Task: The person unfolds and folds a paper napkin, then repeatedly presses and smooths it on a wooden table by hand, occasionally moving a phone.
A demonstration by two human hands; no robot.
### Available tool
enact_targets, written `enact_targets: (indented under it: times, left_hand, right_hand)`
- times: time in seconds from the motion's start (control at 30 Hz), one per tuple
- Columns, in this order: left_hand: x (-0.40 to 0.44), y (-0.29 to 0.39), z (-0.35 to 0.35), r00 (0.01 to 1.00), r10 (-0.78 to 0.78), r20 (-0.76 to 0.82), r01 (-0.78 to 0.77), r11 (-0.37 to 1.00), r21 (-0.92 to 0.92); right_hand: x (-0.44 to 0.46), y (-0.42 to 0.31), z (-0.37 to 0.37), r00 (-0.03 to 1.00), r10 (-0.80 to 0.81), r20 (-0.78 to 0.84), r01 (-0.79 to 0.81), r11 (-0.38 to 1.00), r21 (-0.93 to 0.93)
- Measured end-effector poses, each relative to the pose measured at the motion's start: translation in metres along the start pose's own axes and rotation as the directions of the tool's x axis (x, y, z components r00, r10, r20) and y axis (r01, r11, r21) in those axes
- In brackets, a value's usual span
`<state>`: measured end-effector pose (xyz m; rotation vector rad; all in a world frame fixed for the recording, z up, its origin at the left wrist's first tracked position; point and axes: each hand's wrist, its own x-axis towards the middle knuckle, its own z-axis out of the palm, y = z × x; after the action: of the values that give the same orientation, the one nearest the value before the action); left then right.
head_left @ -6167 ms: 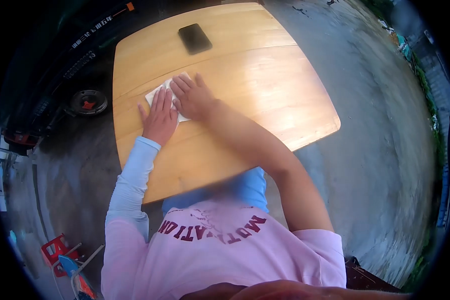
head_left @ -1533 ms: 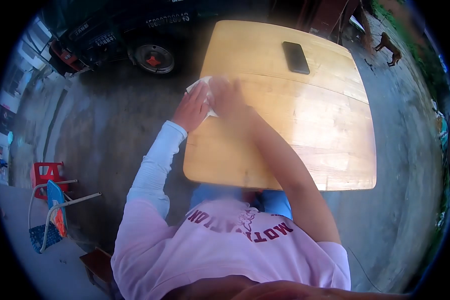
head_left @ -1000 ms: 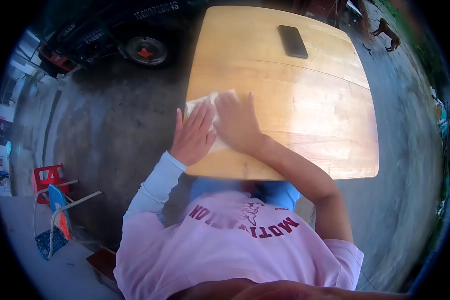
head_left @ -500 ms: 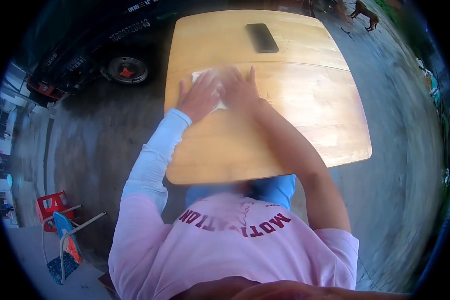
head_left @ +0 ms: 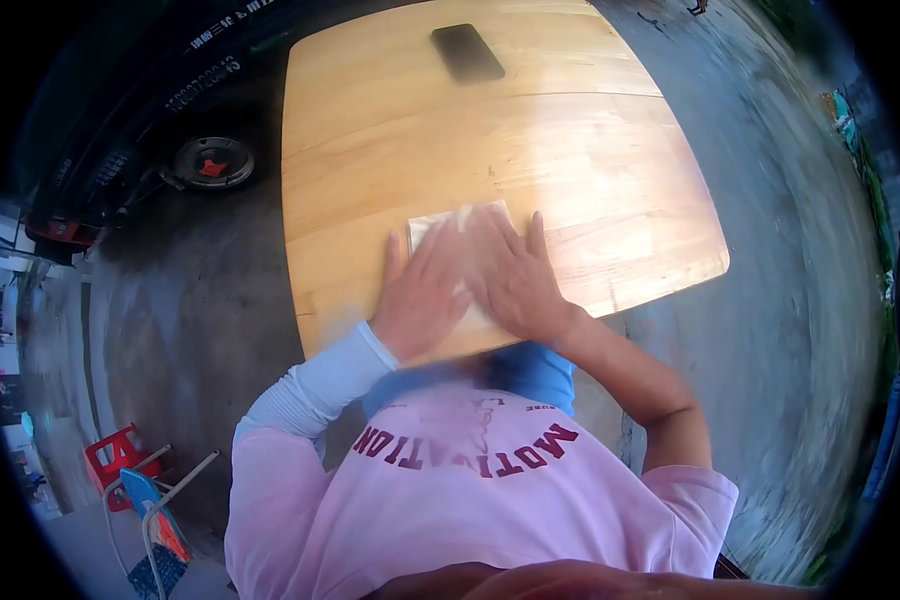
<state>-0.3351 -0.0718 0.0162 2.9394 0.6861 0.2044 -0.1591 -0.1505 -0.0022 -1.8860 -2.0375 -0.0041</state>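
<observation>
On a light wooden tabletop (head_left: 360,140) lies a thin white cloth or tissue (head_left: 422,228), pressed flat under both palms. My left hand (head_left: 413,295), with a pale blue sleeve at the wrist, rests on its left part with fingers stretched out. Beside it, my right hand (head_left: 518,285) is also spread flat on the white piece, thumb apart. The fingers almost meet and are smeared by motion. Most of the white piece is hidden beneath the hands, which are near the table's front edge.
A dark phone (head_left: 467,52) lies toward the table's far edge. At the left stands a dark vehicle with a wheel (head_left: 213,163). A red plastic stool (head_left: 115,460) and a metal-framed chair (head_left: 160,510) are at lower left. Concrete ground surrounds the table.
Both hands have slid the white piece toward my body, closer to the front edge. My elbows are more bent. The view has shifted, so the table and phone appear higher and further left.
</observation>
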Motion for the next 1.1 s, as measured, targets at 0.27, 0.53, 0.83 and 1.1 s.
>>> enact_targets:
  times: [0.27,0.53,0.83,1.1]
  left_hand:
    - [0.042,-0.017,0.006,0.996,0.086,0.010,-0.086,0.994,0.064]
    - [0.190,-0.068,0.013,0.989,-0.140,0.039,0.138,0.989,0.058]
    - [0.106,-0.014,0.006,1.000,0.029,-0.006,-0.029,1.000,-0.006]
    - [0.069,0.032,0.015,0.981,0.192,0.001,-0.191,0.976,-0.106]
  right_hand:
    - [0.020,0.025,-0.011,0.994,0.069,0.088,-0.057,0.990,-0.130]
    - [0.139,0.133,0.016,0.986,0.166,-0.036,-0.170,0.964,-0.204]
    - [0.039,0.088,0.004,0.994,-0.014,-0.109,-0.004,0.987,-0.161]
    - [-0.031,0.048,-0.032,0.989,0.144,-0.016,-0.145,0.984,-0.099]
